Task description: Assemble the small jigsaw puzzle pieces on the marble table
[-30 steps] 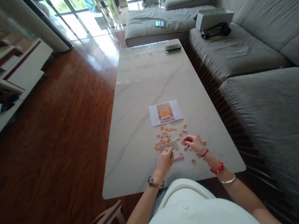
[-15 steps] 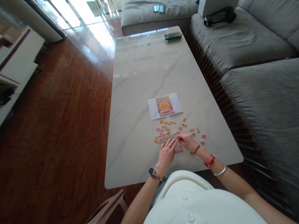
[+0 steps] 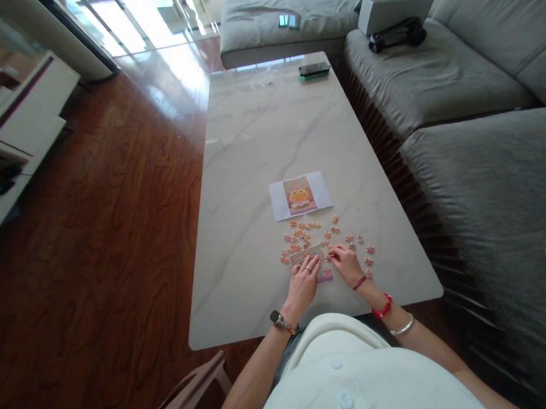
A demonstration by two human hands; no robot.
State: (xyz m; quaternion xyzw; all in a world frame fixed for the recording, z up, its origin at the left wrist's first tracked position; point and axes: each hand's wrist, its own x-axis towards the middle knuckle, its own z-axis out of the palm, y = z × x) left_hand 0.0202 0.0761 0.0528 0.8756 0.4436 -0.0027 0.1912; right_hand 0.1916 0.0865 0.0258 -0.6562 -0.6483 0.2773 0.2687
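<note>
My left hand [image 3: 305,282] lies with fingers stretched out over a small puzzle board [image 3: 307,251], hiding much of it. Part of the board's pink lower edge shows beside the fingers. Just right of the board, my right hand [image 3: 347,265] pinches a small puzzle piece at its fingertips. Loose orange and pink puzzle pieces [image 3: 300,226] lie beyond and left of the board, several close together. More pieces [image 3: 349,238] are scattered to the right, around my right hand. Beyond them rests a creased white sheet with a printed picture [image 3: 300,196] of a yellow-orange figure.
The white marbled table [image 3: 252,150] carries a dark phone [image 3: 314,70] on a green item at its far end. A grey sofa [image 3: 477,169] runs along the right. A plastic stool [image 3: 195,388] stands at the near left on the wooden floor [image 3: 131,206].
My right hand has drawn slightly right, away from the left fingers and the board. My left hand stays on the board. The view has shifted slightly.
</note>
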